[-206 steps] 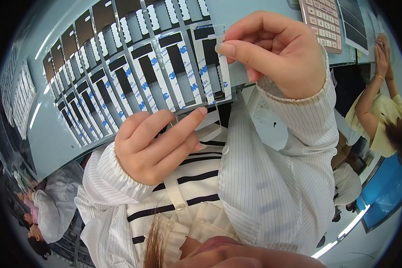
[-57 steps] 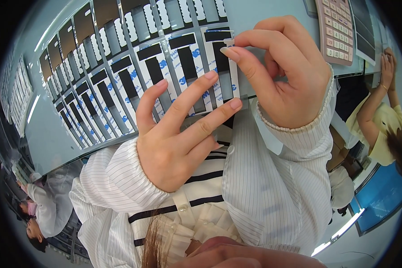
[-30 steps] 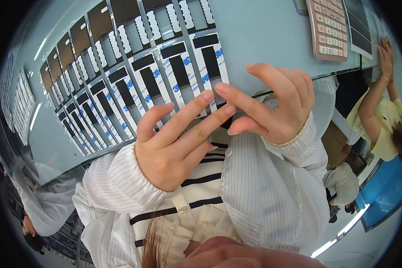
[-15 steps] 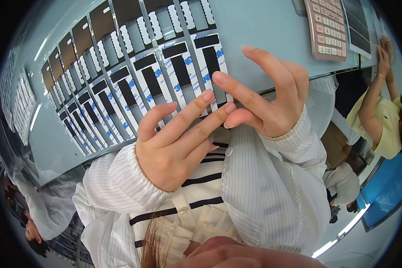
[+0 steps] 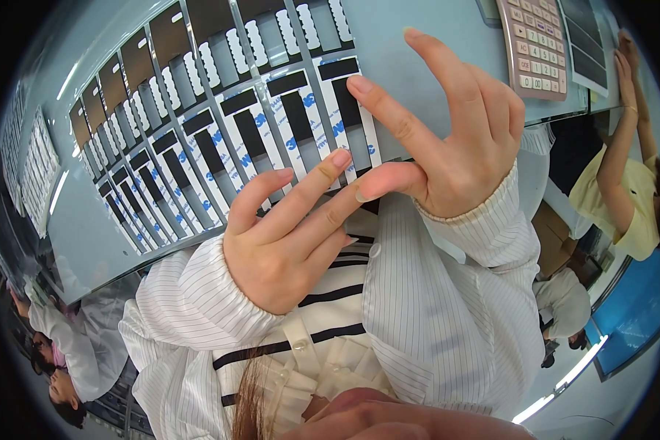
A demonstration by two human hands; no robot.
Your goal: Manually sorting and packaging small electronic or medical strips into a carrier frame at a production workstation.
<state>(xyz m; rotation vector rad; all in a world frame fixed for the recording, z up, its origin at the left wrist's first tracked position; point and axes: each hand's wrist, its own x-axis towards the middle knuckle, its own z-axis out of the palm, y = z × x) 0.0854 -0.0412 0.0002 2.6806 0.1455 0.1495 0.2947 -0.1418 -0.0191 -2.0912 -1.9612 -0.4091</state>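
Rows of die-cut adhesive pieces, white and blue-printed with black T-shaped middles, lie on the grey-blue table. My left hand [image 5: 275, 253] hovers at the table's near edge with its fingers spread, over the lower ends of the adhesive pieces [image 5: 301, 117]. My right hand [image 5: 462, 150] is raised on the right, fingers apart. Its thumb lies across the left index finger and covers that fingertip. The right index fingertip sits over the upper part of the rightmost adhesive piece [image 5: 349, 106]; whether it touches cannot be made out. No object shows in either hand.
Behind the adhesive pieces are brown-black panels [image 5: 172, 40] and wavy white strips [image 5: 287, 33]. A pink calculator [image 5: 539, 48] lies at the far right beside a dark-banded sheet [image 5: 588, 48]. White perforated sheets [image 5: 35, 172] are at the left. Other people work at both sides.
My right hand has shifted up and right, its index finger moving farther up the rightmost piece. Its thumb has slid over the left index fingertip. My left hand has hardly moved.
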